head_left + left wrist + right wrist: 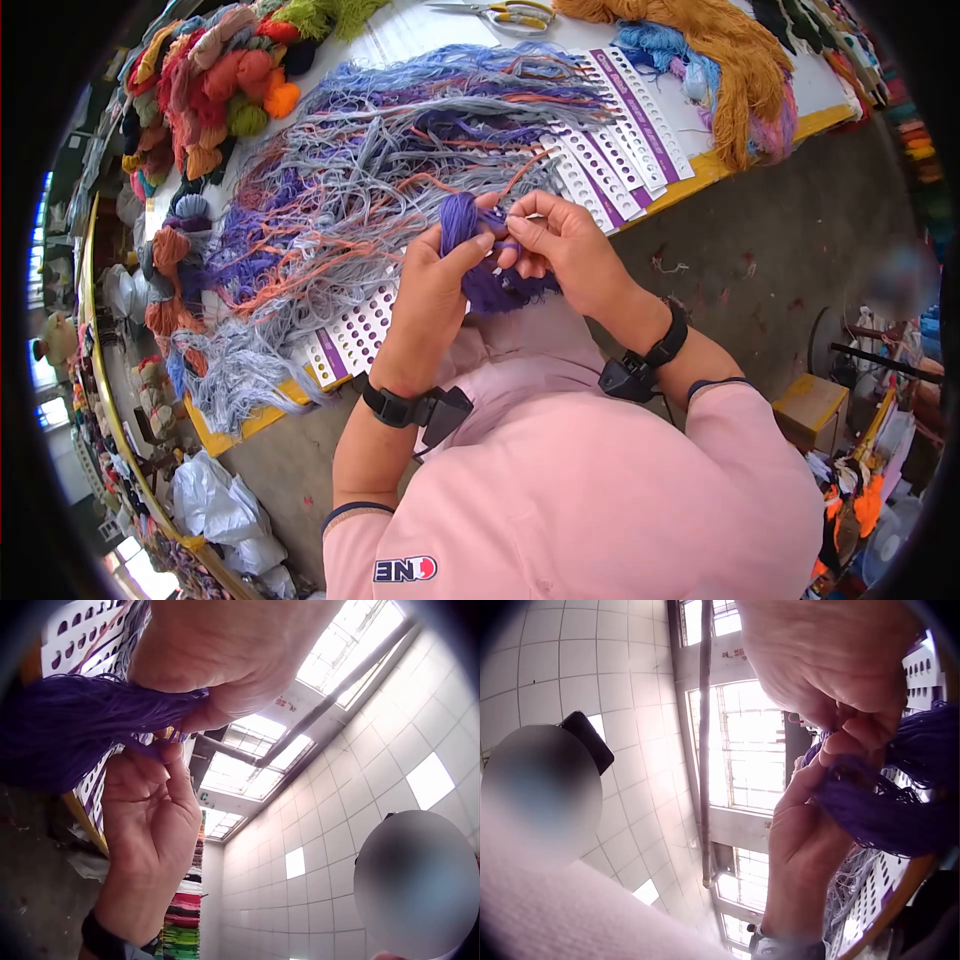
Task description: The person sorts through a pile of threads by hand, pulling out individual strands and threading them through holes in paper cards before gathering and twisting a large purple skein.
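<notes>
A hank of purple yarn (459, 222) is held over the table's front edge, close to the person's body. The left hand (428, 290) grips it, thumb across the strands, and a loose purple bunch hangs below the fingers. The right hand (572, 246) meets it from the other side, its thumb and index finger pinching thin purple strands. In the left wrist view, the purple yarn (67, 727) fans out from between both hands, the fingertips of the right hand (150, 814) right at it. In the right wrist view, a loop of yarn (885, 817) hangs past the left hand (810, 832).
Long grey, purple and orange strands (340, 190) cover much of the table, threaded at white punched cards (650, 120) with purple stripes. Scissors (510, 14) lie at the back. Colourful skeins (235, 75) are heaped at left, mustard yarn (735, 60) at right. A yellow edge (800, 130) borders the table.
</notes>
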The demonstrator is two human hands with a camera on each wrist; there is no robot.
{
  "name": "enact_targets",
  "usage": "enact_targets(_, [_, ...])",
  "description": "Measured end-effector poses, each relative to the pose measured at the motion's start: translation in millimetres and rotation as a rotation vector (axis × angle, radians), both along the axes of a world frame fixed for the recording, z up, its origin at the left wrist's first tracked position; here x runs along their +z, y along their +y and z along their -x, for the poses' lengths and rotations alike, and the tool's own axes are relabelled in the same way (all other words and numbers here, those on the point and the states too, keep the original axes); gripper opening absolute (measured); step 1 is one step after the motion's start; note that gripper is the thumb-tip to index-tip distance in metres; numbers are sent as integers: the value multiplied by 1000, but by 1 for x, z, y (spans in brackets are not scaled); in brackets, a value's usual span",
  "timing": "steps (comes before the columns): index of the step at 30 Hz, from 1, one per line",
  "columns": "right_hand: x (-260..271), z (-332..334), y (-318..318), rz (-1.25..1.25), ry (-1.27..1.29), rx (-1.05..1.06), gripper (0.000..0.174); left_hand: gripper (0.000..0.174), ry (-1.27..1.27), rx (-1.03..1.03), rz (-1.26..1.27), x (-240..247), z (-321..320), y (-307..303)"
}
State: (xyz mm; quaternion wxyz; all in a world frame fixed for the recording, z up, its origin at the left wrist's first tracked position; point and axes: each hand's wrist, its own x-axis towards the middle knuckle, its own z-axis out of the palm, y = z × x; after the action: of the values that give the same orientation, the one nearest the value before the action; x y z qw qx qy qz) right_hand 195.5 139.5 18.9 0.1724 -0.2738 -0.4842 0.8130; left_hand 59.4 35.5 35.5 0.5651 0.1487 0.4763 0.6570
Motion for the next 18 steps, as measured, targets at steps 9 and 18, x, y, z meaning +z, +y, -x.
enact_targets(9, [-2, 0, -4, -17, 24, 1, 9, 39, -56, 50, -57, -3, -5, 2])
enact_targets(18, [-1, -2, -4, -28, 2, -58, 11, 40, 36, 48, -19, -4, -4, 1])
